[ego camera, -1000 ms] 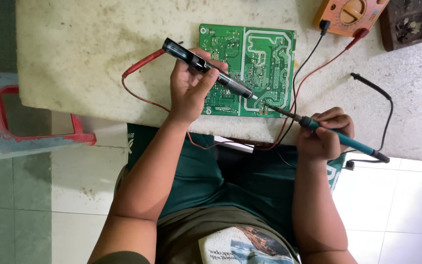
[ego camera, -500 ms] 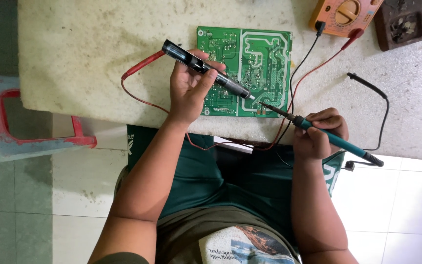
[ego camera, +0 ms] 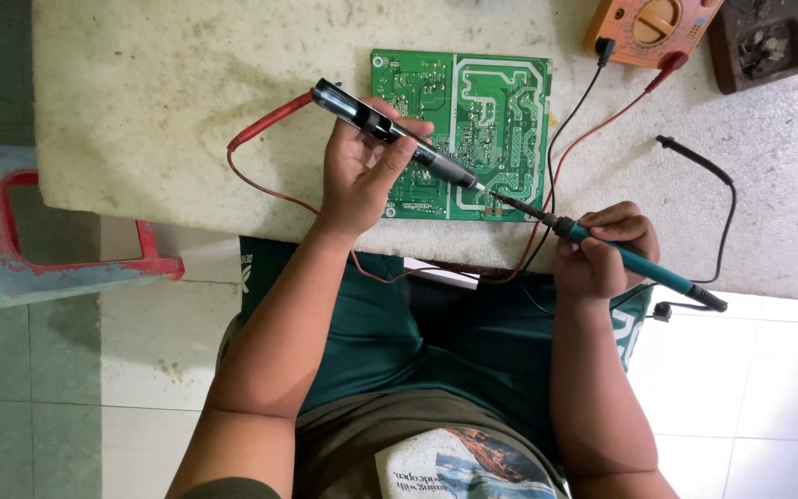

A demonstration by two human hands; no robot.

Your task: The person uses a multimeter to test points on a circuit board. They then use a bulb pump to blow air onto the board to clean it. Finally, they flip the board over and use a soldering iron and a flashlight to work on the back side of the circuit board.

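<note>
Tips converge at the green circuit board [ego camera: 459, 134] near edge: left hand [ego camera: 362, 171] grips a dark desoldering pump [ego camera: 394, 137], right hand [ego camera: 602, 249] a teal soldering iron [ego camera: 625, 259] (both slanting inward), on the worktop [ego camera: 187, 102].

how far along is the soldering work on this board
Set up: the green circuit board lies solder-side up on the white table. In hand: left hand holds a black desoldering pump, right hand a teal-handled soldering iron, tips meeting at the board's near edge. Joints left: cannot tell.
</note>
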